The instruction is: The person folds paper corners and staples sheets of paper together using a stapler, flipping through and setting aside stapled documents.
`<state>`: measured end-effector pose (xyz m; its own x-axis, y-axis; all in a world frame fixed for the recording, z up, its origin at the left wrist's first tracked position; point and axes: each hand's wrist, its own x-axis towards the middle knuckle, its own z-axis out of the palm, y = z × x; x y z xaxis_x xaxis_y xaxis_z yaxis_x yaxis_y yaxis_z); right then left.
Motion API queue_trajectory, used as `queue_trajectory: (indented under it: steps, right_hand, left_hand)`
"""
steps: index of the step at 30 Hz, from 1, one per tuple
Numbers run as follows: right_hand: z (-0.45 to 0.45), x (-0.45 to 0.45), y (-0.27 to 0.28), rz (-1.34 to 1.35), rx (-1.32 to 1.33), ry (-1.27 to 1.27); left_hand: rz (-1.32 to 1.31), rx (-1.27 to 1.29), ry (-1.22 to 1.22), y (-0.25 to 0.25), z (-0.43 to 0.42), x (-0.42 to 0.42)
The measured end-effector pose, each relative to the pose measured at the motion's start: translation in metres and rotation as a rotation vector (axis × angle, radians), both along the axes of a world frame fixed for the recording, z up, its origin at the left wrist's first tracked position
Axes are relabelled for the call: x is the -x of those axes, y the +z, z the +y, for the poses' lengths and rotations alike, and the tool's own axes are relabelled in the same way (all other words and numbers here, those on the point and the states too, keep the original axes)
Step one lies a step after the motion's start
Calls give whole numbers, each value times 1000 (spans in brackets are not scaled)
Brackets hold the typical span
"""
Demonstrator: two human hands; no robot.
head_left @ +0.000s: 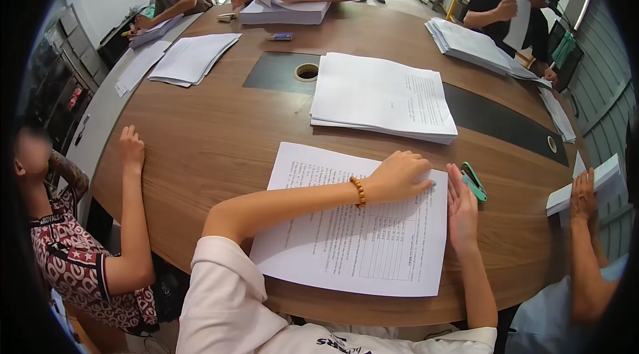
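Note:
A printed paper (319, 247) with lines of text and a table lies before me; whether it is one sheet or several I cannot tell. My left hand (399, 177), below a beaded bracelet (359, 192), reaches across it and rests near its upper right corner. Its fingers are curled, and what lies under them is hidden. Along the paper's right edge, my right hand (462, 211) stands on its side, fingers straight and thumb side up. Just beyond those fingers is a green stapler (474, 182) on the table.
A thick paper stack (379, 94) lies ahead on the wooden table (200, 127), beside a round cable hole (306, 72). More stacks (193, 57) and a small blue box (281, 37) are farther off. Several people sit around; one person's hand (582, 194) holds papers at right.

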<state>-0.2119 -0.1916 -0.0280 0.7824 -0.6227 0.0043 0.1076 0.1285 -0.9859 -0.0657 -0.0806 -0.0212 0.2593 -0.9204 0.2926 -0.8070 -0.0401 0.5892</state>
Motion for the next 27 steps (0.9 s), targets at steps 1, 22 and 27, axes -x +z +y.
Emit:
queue_trajectory:
  steps: [1,22,27]
  right_hand:
    - [4,1,2,36,-54,12]
    - [10,7,-15,-47,-30,72]
    - [7,5,-20,-30,72,40]
  left_hand:
    - [30,0,0,1,1,0]
    - [163,37,72,-2,1,3]
    - [121,115,65,-7,-2,3]
